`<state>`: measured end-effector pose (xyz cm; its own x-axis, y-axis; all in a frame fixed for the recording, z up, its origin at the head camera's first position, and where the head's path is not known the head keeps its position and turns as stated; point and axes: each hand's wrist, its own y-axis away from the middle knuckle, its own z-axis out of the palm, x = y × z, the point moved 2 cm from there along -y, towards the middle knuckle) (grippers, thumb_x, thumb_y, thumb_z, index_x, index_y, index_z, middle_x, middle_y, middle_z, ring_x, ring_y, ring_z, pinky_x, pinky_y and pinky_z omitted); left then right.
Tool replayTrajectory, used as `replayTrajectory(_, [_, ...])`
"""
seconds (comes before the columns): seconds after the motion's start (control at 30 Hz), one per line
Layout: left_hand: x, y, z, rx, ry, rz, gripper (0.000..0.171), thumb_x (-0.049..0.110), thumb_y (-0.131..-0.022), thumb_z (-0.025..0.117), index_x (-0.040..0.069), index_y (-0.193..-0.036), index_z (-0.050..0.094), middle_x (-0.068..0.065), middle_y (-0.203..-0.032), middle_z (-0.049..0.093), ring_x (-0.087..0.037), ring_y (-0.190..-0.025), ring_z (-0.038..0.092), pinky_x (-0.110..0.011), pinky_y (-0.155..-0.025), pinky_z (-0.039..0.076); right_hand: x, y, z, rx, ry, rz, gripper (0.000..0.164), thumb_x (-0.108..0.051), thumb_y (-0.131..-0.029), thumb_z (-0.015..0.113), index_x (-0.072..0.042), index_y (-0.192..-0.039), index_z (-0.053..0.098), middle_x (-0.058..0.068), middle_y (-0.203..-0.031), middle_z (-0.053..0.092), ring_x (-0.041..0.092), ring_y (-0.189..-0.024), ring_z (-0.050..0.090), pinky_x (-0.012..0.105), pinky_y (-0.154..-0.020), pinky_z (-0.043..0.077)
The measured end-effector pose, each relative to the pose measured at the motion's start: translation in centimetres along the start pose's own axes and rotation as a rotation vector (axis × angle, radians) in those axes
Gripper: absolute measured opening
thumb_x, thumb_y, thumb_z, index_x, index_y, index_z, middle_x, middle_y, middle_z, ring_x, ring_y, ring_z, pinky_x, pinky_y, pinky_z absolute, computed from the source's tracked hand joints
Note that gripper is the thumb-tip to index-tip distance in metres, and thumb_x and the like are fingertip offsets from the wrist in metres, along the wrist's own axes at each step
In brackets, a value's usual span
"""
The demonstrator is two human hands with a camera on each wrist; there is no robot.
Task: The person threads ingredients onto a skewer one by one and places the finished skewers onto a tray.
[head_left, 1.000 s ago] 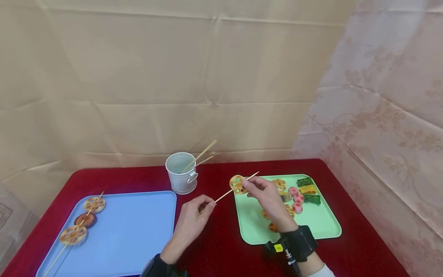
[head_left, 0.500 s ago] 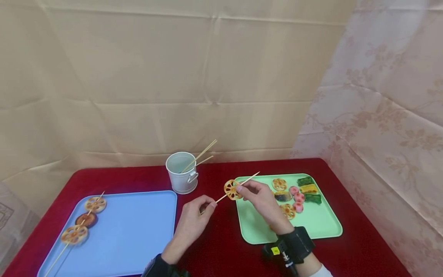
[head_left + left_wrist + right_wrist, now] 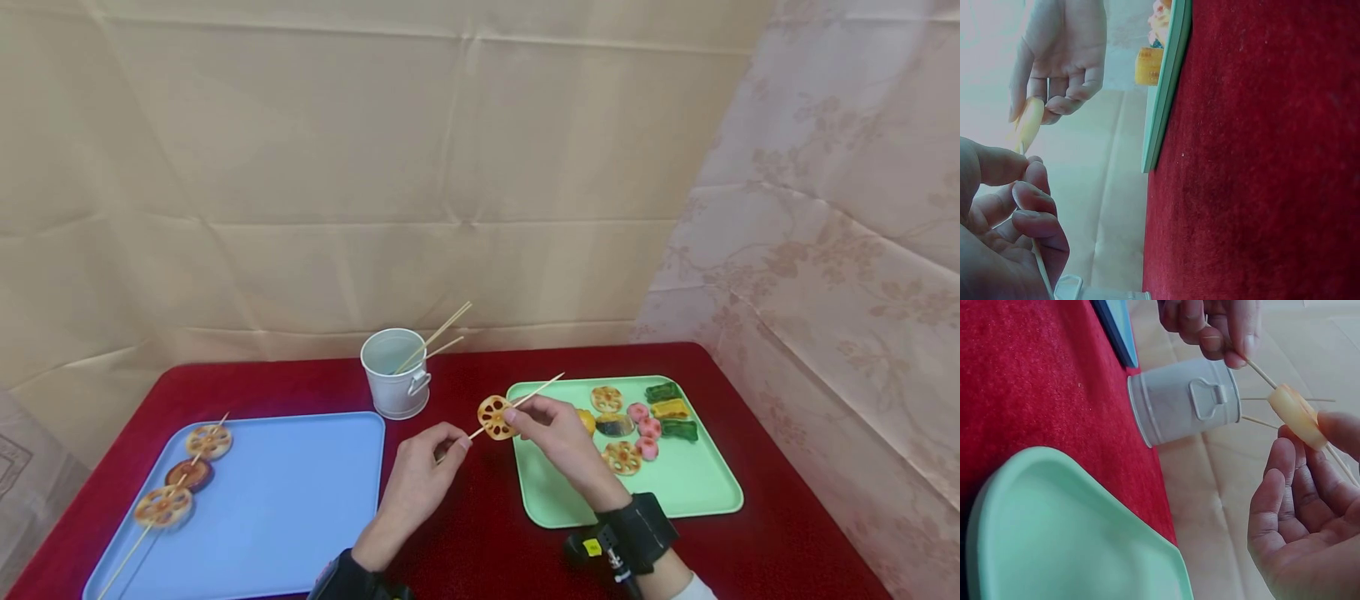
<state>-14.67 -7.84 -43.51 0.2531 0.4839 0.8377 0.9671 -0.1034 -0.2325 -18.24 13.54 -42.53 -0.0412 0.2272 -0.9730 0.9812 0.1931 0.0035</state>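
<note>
My left hand (image 3: 420,471) pinches a wooden skewer (image 3: 542,387) between thumb and fingers near its lower end. A lotus root slice (image 3: 495,417) is threaded on that skewer, a short way from the left fingertips. With thumb and fingers, my right hand (image 3: 558,437) pinches the slice by its edge. The skewer's tip sticks out beyond the right hand, over the green tray's (image 3: 551,500) far edge in the head view. In the right wrist view the slice (image 3: 1297,417) appears edge-on, with the skewer running through it.
On the green tray lie lotus slices (image 3: 622,457), pink pieces (image 3: 647,427), a yellow piece (image 3: 670,409) and green pieces (image 3: 678,430). A white bucket (image 3: 395,392) holds skewers at the back. Left, a blue tray (image 3: 300,500) bears a loaded skewer with a brown round piece (image 3: 189,475).
The lotus root slice has slid along the skewer toward my left hand, with my right hand moving left alongside it. My left hand has stayed almost still.
</note>
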Motion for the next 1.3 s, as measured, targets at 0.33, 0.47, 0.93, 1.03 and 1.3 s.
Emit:
replayTrajectory(0.33, [0.0, 0.0, 0.1, -0.012, -0.022, 0.001, 0.006, 0.014, -0.098, 0.07, 0.016, -0.095, 0.075, 0.009, -0.069, 0.055, -0.009, -0.065, 0.05, -0.025, -0.059, 0.043, 0.3, 0.1, 0.5, -0.053, 0.002, -0.009, 0.027, -0.027, -0.098, 0.072, -0.002, -0.109, 0.073, 0.006, -0.097, 0.072, 0.019, -0.093, 0.065, 0.042, -0.089, 0.054])
replayTrajectory(0.47, [0.0, 0.0, 0.2, -0.016, -0.026, -0.008, 0.006, 0.014, -0.098, 0.07, 0.016, -0.095, 0.074, 0.009, -0.068, 0.054, -0.009, -0.064, 0.049, -0.025, -0.059, 0.043, 0.4, 0.1, 0.7, -0.071, -0.001, -0.011, 0.028, -0.027, -0.099, 0.072, -0.001, -0.11, 0.073, 0.005, -0.099, 0.072, 0.019, -0.095, 0.065, 0.041, -0.089, 0.054])
replayTrajectory(0.93, [-0.1, -0.1, 0.3, -0.003, -0.016, -0.012, 0.005, 0.013, -0.098, 0.07, 0.013, -0.095, 0.075, 0.008, -0.072, 0.057, -0.01, -0.067, 0.051, -0.025, -0.06, 0.043, 0.6, -0.1, 0.5, -0.114, 0.013, -0.042, 0.029, -0.026, -0.1, 0.07, -0.001, -0.113, 0.073, 0.01, -0.102, 0.073, 0.021, -0.094, 0.068, 0.038, -0.088, 0.055])
replayTrajectory(1.03, [-0.3, -0.2, 0.1, 0.022, -0.025, 0.009, 0.006, 0.012, -0.097, 0.071, 0.013, -0.093, 0.075, 0.008, -0.07, 0.056, -0.009, -0.066, 0.049, -0.025, -0.06, 0.042, 0.5, -0.3, -0.6, -0.093, 0.04, -0.043, 0.031, -0.031, -0.1, 0.07, -0.003, -0.114, 0.073, 0.014, -0.103, 0.073, 0.026, -0.097, 0.068, 0.043, -0.09, 0.054])
replayTrajectory(1.3, [-0.8, -0.4, -0.7, 0.048, -0.014, -0.004, 0.006, 0.011, -0.097, 0.07, 0.013, -0.095, 0.075, 0.008, -0.071, 0.056, -0.009, -0.066, 0.049, -0.026, -0.061, 0.041, 0.0, -0.5, -4.2, -0.034, 0.067, 0.018, 0.035, -0.036, -0.1, 0.069, -0.007, -0.118, 0.072, 0.02, -0.109, 0.071, 0.036, -0.105, 0.066, 0.05, -0.094, 0.051])
